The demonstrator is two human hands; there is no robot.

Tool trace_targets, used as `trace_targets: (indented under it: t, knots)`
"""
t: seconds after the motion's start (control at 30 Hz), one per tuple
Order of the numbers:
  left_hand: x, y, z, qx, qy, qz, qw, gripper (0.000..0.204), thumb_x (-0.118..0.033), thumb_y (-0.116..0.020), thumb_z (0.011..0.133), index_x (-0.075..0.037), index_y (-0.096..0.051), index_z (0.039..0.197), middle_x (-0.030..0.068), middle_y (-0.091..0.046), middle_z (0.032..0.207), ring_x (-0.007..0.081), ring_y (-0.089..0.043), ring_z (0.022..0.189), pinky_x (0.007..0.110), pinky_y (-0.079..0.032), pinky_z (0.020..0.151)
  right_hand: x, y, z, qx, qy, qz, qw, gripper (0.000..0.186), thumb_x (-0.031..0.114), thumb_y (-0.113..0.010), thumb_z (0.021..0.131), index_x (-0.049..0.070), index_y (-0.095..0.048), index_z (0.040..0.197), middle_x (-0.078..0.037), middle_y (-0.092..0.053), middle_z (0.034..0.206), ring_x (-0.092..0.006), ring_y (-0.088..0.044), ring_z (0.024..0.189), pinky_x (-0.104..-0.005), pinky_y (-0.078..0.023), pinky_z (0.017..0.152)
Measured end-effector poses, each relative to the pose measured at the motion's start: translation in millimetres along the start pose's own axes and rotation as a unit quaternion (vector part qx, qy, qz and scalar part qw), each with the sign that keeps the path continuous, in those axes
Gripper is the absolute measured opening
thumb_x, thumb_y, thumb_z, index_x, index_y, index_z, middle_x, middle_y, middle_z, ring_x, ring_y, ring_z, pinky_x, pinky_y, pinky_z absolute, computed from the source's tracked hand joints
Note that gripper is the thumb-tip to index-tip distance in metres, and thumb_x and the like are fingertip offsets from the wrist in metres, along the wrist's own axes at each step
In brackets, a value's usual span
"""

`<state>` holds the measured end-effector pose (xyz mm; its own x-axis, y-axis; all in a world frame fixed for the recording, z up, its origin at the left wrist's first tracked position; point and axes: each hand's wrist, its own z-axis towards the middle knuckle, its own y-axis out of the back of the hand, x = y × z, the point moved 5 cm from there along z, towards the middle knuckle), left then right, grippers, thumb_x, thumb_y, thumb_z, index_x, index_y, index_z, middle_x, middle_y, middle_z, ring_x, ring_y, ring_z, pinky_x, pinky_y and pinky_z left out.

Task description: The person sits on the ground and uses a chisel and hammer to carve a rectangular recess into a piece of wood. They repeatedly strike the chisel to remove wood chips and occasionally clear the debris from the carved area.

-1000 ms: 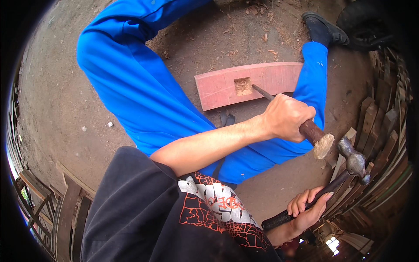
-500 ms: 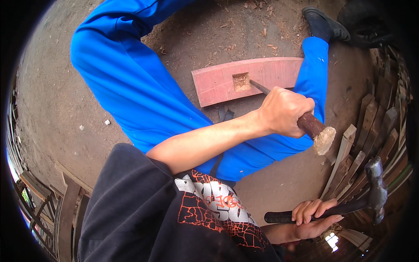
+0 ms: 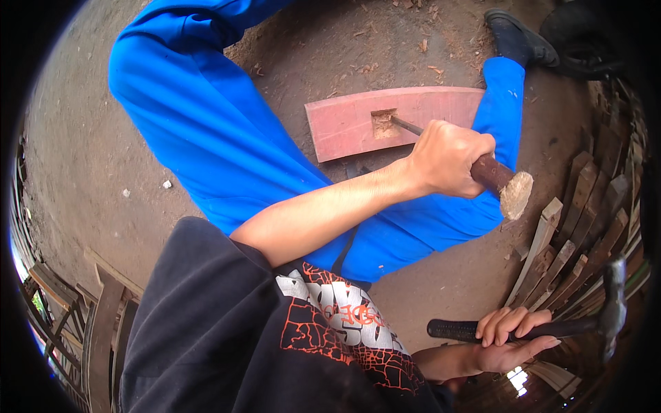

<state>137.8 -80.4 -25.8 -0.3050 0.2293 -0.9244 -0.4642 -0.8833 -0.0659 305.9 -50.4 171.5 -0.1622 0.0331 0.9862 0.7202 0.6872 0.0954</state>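
My left hand [image 3: 451, 157] is wrapped round the brown wooden handle of a chisel [image 3: 492, 173], whose butt end is frayed and pale. The chisel slants, its metal tip inside a squarish recess [image 3: 384, 125] with rough, pale walls. That recess is cut into a slightly curved, reddish wooden board [image 3: 344, 129] lying between my legs. At the lower right, my right hand [image 3: 513, 337] grips a hammer [image 3: 611, 310] by its dark handle. The hammer's metal head is held out to the right, well apart from the chisel's butt.
My blue-trousered legs [image 3: 227, 131] flank the board, and the right shin overlaps its right end. Wood chips [image 3: 423, 45] are scattered on the dirt floor [image 3: 89, 179]. Stacked timber strips [image 3: 571, 213] stand at the right; wooden frames [image 3: 103, 330] are at the lower left.
My right hand and the hammer have shifted slightly right, the head a little lower. The left hand and chisel sit slightly higher in view, the tip still in the recess.
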Motion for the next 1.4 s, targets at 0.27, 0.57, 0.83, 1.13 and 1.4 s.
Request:
trace_targets:
  t: [0.27,0.57,0.83,1.13,1.4]
  knots:
    - [12.2,-23.1,15.3,0.112,0.083,0.065,0.988,0.019,-0.015,-0.072,0.059,-0.006,-0.061,0.072,0.0161,-0.060,0.060,0.0399,-0.064,0.062,0.048,-0.050,0.056,-37.8,2.9,-2.1,-0.106,-0.179,-0.178,0.962,0.055,0.056,-0.031,0.106,0.008,-0.040,0.081,-0.002,-0.033,0.050,-0.0094,-0.027,0.035,-0.0250,-0.028,0.033]
    - [55.6,-64.7,34.6,0.292,0.206,0.127,0.925,0.025,-0.023,-0.069,0.067,-0.004,-0.072,0.082,0.0260,-0.068,0.076,0.0406,-0.070,0.080,0.050,-0.057,0.074,-58.5,11.3,25.9,-0.182,-0.154,-0.112,0.965,0.054,0.057,-0.033,0.106,0.009,-0.042,0.082,-0.001,-0.034,0.053,-0.0096,-0.028,0.035,-0.0254,-0.029,0.033]
    - [43.6,75.3,116.8,0.107,0.208,-0.064,0.970,0.026,-0.023,-0.075,0.082,0.001,-0.066,0.075,0.0065,-0.064,0.062,0.0152,-0.062,0.056,0.030,-0.050,0.054,-146.9,11.8,-11.1,-0.110,-0.283,-0.032,0.952,0.047,0.047,-0.037,0.108,0.009,-0.043,0.081,0.001,-0.036,0.054,-0.0077,-0.033,0.038,-0.0240,-0.030,0.035]
    - [8.4,87.7,68.4,0.073,0.194,-0.208,0.956,0.031,-0.008,-0.056,0.090,-0.010,-0.037,0.066,0.0007,-0.036,0.051,0.0108,-0.029,0.041,0.028,-0.026,0.042,-232.2,-19.0,-24.2,-0.054,-0.436,0.047,0.897,0.041,0.043,-0.050,0.105,0.010,-0.046,0.082,0.004,-0.036,0.055,-0.0059,-0.036,0.039,-0.0254,-0.034,0.035]
    - [28.0,54.7,25.2,0.044,0.185,-0.229,0.955,0.030,-0.001,-0.058,0.091,-0.008,-0.038,0.069,0.0025,-0.043,0.052,0.0086,-0.038,0.041,0.026,-0.034,0.038,-246.4,-17.3,-9.5,-0.029,-0.417,0.053,0.907,0.043,0.042,-0.056,0.102,0.007,-0.047,0.079,0.001,-0.042,0.055,-0.0081,-0.044,0.039,-0.0272,-0.037,0.034]
